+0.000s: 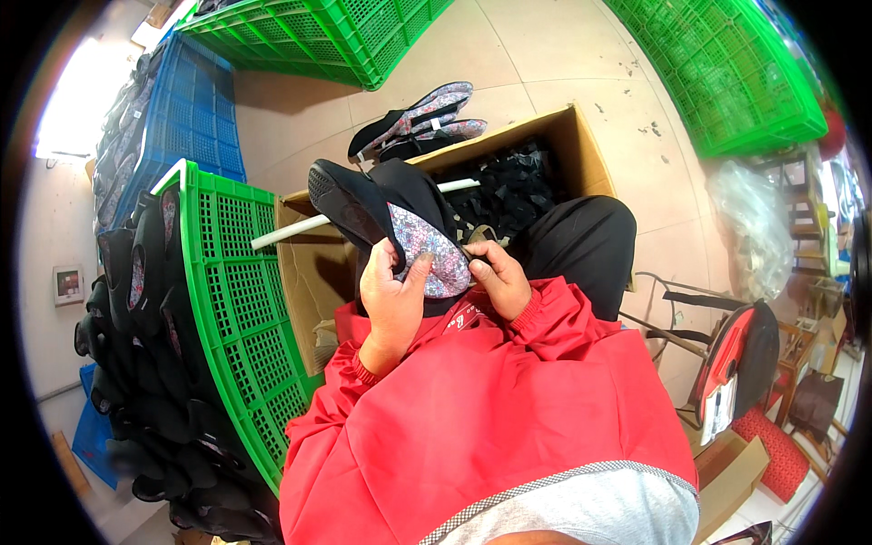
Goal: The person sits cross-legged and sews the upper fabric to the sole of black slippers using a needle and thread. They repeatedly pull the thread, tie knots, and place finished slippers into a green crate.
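Note:
A black cloth shoe with a colourful floral panel [418, 241] lies across my lap, its dark toe end pointing away to the left. My left hand [392, 295] is closed on its near left edge, the thumb pressing the floral fabric. At the shoe's near right end, my right hand [498, 278] pinches the black edge between thumb and fingers. Anything small inside that pinch is hidden. Beyond my knees stands an open cardboard box [595, 159] holding many small black pieces [518, 186]. A white tube [291, 232] runs across the box, partly behind the shoe.
More floral-lined black shoes [422, 123] lie on the floor beyond the box. On the left, a green crate [241, 300] stands beside heaped black shoes [154, 391], with a blue crate [213, 118] behind. Another green crate [718, 73] is far right. A chair [727, 354] stands at right.

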`<state>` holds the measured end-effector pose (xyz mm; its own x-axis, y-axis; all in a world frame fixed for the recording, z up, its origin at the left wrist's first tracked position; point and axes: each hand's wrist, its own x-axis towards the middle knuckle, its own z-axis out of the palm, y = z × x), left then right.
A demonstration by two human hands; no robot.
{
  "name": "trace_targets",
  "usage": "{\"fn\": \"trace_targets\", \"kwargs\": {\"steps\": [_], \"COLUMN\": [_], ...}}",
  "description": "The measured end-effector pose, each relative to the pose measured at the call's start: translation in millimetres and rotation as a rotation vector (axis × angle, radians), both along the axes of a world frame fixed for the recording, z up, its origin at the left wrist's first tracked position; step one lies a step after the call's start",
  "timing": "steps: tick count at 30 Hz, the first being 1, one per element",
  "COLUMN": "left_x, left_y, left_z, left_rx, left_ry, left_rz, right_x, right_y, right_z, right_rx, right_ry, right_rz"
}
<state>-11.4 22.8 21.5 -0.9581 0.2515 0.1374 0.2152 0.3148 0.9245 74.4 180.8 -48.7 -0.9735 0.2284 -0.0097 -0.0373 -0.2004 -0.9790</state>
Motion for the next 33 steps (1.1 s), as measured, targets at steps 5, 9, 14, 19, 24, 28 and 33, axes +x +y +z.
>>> {"fn": "trace_targets", "kwargs": {"steps": [5, 9, 14, 19, 24, 28, 33], "left_x": [-1, -1, -1, 2, 11, 5, -6], "left_y": [-1, -2, -2, -2, -5, 11, 54], "left_z": [-3, -3, -7, -4, 5, 21, 31], "left_rx": [-0.031, -0.06, -0.081, -0.109, -0.004, 0.23, 0.763], "left_ry": [0.035, 0.056, 0.094, 0.147, 0.123, -0.014, -0.416], "left_rz": [-0.005, -0.019, -0.014, -0.009, -0.089, -0.157, -0.264], "right_x": [0, 0, 0, -3, -12, -13, -2], "right_y": [-3, 0, 5, -2, -3, 16, 45], "right_z": [-8, -11, -7, 8, -8, -16, 30], "right_rx": [-0.059, -0.23, -0.44, -0.293, -0.282, -0.166, -0.334], "right_ry": [0.022, -0.063, -0.145, -0.103, -0.125, -0.15, 0.203], "right_rz": [-0.038, -0.059, -0.062, -0.046, -0.134, -0.366, -0.262]}}
